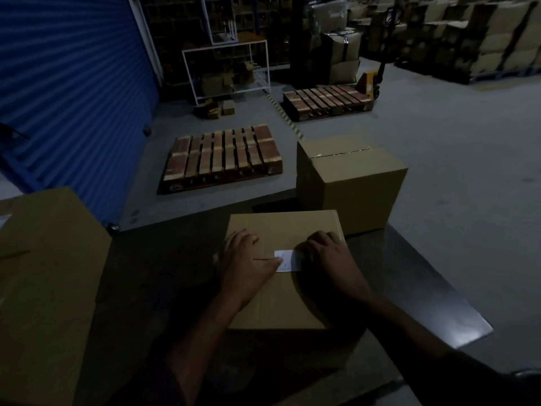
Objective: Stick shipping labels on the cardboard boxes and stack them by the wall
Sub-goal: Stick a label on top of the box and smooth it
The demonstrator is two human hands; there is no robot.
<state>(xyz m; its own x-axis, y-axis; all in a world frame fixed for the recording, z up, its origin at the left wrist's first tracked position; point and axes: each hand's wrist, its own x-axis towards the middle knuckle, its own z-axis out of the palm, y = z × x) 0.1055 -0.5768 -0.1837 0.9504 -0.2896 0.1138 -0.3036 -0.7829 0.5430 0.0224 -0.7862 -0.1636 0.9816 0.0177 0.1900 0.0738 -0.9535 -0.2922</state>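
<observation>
- The desk [424,294] carries the work at waist level in front of me, I judge so that both hands can press down from above; its dark top shows bare at the right, and a large cardboard box [44,288] sits on its left end.
- A second, taped box [351,183] stands at the far edge of the desk, just beyond the one I am working on; it looks parked there, and I see no label on its visible faces.
- The cardboard box in hand [281,276] lies flat-topped in the middle of the desk, close to me, which puts its top seam right under my reach.
- My left hand [248,265] lies spread flat on the box top, fingers straight, the thumb tip on the label's left edge.
- My right hand [330,259] rests on the box just right of the label, fingers bent downward at the knuckles, covering its right edge; it grips nothing.
- The shipping label [288,260], small and white, lies between the two hands on the seam, pinned flat, probably being smoothed down.
</observation>
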